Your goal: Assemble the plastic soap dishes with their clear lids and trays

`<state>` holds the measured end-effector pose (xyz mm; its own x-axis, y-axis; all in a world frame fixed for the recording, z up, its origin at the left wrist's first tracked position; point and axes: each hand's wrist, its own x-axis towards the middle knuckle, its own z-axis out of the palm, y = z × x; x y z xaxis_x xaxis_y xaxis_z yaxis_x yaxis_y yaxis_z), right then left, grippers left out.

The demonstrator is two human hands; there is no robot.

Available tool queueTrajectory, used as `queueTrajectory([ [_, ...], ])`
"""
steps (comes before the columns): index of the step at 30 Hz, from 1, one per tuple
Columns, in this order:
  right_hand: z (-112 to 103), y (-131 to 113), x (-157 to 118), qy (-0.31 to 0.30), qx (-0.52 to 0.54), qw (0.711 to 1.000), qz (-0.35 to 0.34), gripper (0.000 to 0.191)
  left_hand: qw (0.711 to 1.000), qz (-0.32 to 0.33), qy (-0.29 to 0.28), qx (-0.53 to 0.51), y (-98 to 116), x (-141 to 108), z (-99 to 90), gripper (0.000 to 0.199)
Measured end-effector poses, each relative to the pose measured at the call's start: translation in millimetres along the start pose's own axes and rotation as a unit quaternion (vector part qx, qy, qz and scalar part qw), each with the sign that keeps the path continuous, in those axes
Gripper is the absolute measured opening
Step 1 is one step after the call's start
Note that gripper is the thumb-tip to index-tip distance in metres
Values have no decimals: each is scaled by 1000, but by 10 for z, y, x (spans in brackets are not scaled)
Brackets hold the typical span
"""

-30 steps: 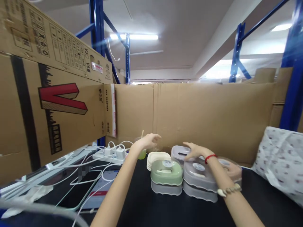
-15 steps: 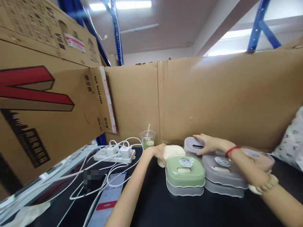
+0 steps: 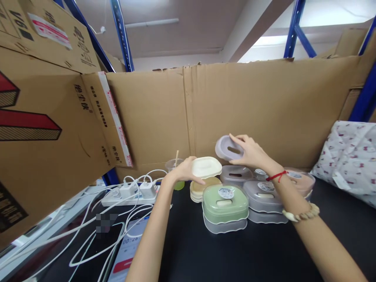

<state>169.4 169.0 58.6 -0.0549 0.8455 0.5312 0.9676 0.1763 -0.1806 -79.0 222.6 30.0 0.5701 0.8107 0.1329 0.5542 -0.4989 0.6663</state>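
My left hand grips a cream oval tray by its left edge, above a stack of beige trays. In my right hand is a pale purple lid with a slot, raised and tilted. Below that lid lies another purple slotted lid. In front stands a green lidded box with a round sticker. To its right is a purple lidded box. A pink lidded box sits further right, partly behind my right forearm.
At the left are a white power strip with chargers, loose white cables and a phone. A plastic cup with a straw stands behind my left hand. Cardboard walls enclose the black table; a patterned white bag is at right.
Both hands have risen, lifting the cream tray and the purple lid off their stacks. Beige trays and another purple lid now show beneath. The view has shifted to the right.
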Motion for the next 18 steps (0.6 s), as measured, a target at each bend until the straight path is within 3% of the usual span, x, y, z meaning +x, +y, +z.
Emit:
queueTrajectory([
  [2, -38, -53, 2, 75, 79, 994, -24, 92, 999, 14, 25, -29, 99, -29, -4, 106],
  [3, -50, -83, -2, 82, 126, 988, -44, 92, 998, 21, 32, -44, 150, -42, 7, 106],
  [7, -73, -181, -56, -2, 243, 963, -117, 84, 981, 90, 50, -161, 315, -61, 112, 93],
  [9, -96, -202, -96, -18, 264, 958, -112, 80, 961, 126, 55, -241, 354, -51, 174, 91],
  [12, -155, -204, -153, -16, 282, 953, -107, 82, 928, 129, 63, -343, 375, -32, 250, 95],
  [15, -204, -203, -198, -10, 282, 954, -101, 84, 907, 140, 40, -394, 383, -28, 297, 94],
  [18, -222, -217, -229, 17, 281, 957, -74, 94, 874, 195, 37, -444, 399, -40, 312, 100],
])
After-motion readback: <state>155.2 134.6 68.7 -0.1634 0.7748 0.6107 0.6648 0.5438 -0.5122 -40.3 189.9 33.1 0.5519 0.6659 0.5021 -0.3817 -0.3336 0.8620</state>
